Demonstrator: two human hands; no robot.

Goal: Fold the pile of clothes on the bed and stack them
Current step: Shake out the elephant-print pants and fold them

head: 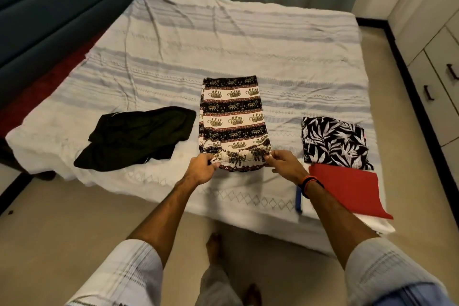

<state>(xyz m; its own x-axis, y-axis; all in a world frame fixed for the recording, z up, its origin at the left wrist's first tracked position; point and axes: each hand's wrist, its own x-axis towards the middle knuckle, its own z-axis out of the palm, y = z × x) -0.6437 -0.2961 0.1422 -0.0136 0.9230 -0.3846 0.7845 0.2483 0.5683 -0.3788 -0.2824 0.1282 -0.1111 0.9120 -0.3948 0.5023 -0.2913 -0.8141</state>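
An elephant-print garment [233, 117] with black, white and red bands lies flat and lengthwise in the middle of the bed [223, 40]. My left hand [202, 169] pinches its near elastic edge at the left corner. My right hand [283, 165] pinches the same edge at the right corner. A crumpled black garment [139, 136] lies unfolded to the left. On the right sits a folded black-and-white leaf-print piece [334, 143], and a folded red cloth [350, 190] lies just in front of it near the bed's edge.
A blue pen-like object [298, 200] lies by my right wrist near the bed's front edge. White drawers [437, 87] stand along the right wall, a dark teal headboard [62, 7] on the left. My feet stand on the beige floor [74, 226] below.
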